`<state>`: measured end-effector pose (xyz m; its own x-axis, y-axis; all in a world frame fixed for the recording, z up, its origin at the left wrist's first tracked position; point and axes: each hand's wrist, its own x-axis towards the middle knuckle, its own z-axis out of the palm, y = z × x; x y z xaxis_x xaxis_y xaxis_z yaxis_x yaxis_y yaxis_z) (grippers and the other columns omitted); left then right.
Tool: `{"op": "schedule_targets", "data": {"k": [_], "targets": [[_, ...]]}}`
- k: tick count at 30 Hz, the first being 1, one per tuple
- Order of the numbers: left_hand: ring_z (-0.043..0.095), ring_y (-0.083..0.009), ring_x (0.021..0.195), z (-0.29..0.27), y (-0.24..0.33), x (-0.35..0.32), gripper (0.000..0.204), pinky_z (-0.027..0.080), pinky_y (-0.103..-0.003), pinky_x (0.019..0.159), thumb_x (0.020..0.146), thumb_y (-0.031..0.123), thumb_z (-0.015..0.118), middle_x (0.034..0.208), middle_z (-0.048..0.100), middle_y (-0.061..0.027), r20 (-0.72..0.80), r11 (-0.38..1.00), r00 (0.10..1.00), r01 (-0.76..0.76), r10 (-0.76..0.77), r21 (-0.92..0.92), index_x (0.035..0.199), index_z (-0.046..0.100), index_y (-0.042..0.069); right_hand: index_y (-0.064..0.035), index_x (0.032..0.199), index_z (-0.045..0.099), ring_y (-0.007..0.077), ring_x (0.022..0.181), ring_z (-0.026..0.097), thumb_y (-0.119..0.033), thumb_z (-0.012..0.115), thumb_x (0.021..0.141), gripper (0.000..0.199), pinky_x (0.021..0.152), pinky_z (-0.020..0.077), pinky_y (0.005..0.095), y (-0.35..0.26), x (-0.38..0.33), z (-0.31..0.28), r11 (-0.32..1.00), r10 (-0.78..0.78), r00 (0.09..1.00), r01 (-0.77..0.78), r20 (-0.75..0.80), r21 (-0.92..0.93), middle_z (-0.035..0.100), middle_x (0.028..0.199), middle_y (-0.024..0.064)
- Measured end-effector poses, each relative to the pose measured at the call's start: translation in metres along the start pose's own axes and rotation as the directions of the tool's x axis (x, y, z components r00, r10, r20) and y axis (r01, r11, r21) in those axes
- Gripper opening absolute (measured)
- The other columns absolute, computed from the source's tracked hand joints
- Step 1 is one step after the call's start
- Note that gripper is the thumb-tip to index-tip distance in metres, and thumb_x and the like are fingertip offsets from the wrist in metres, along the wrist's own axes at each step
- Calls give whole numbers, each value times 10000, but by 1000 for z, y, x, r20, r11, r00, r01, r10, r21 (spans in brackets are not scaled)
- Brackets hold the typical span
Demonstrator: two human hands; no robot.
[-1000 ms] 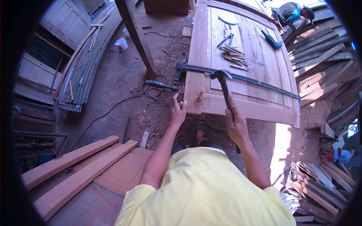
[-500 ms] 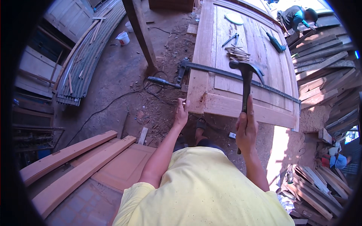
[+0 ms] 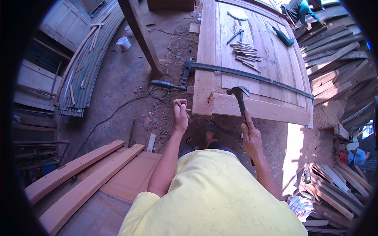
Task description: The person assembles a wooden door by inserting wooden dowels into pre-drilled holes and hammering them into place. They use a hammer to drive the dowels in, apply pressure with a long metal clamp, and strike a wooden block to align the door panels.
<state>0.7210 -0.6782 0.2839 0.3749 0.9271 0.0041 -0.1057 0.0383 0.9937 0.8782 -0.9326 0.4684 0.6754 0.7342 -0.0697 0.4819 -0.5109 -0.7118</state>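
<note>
My right hand [image 3: 252,138] is closed around the handle of a claw hammer [image 3: 241,103], its head over the near rail of a panelled wooden door [image 3: 252,105]. A short wooden peg [image 3: 211,95] sticks up from the door's near left corner. Left of that corner, apart from it, is my left hand [image 3: 180,115] with curled fingers; small slivers show by them, too unclear to name. A long bar clamp [image 3: 252,73] spans the door. Beyond it lie several thin wooden sticks [image 3: 245,52], pincers [image 3: 235,36], a round white lid [image 3: 237,14] and a green power drill [image 3: 283,37].
A wooden post [image 3: 139,37] stands left of the door, near a white bucket [image 3: 123,43] and corrugated sheets [image 3: 80,84]. A cable [image 3: 106,114] crosses the ground. Planks [image 3: 88,187] lie at lower left. Timber [image 3: 334,59] is piled at right, where a person [image 3: 301,11] bends.
My left hand has drawn left, away from the door's corner, and a peg now shows standing there. The hammer has come down and left, its head lower over the near rail.
</note>
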Motion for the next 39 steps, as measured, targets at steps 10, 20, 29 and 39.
{"op": "schedule_targets", "data": {"k": [10,20,29,39], "targets": [[700,-153,1114,60,40,25,161,564,-327,1009,1047,77,656,1160,744,-74,272,922,962,120,-17,-367,1198,674,28,-307,1678,296,169,539,369,-222,528,1112,618,549,406,356,9,-15,11,985,79,997,-79,6,153,391,597,100],[734,-132,1007,51,29,23,154,584,-300,914,1047,97,663,1070,772,-54,276,987,957,-45,87,-153,1181,689,27,-317,1678,313,87,566,450,-218,525,1120,606,537,443,308,14,-18,7,989,94,996,-93,3,116,475,650,-8],[751,-358,962,64,57,23,196,591,-436,767,995,232,720,1039,755,-178,442,863,847,-435,295,256,1133,735,93,-266,1660,363,330,608,583,-154,610,1055,663,637,516,432,-37,-9,0,934,-350,925,357,-147,23,599,773,174],[753,-362,885,65,55,26,253,588,-439,730,955,281,775,941,752,-182,460,883,849,-401,260,242,1084,753,65,-154,1658,355,260,598,604,-117,580,1066,635,590,495,399,-59,2,-10,897,-441,893,442,-90,-11,541,700,170]]}}
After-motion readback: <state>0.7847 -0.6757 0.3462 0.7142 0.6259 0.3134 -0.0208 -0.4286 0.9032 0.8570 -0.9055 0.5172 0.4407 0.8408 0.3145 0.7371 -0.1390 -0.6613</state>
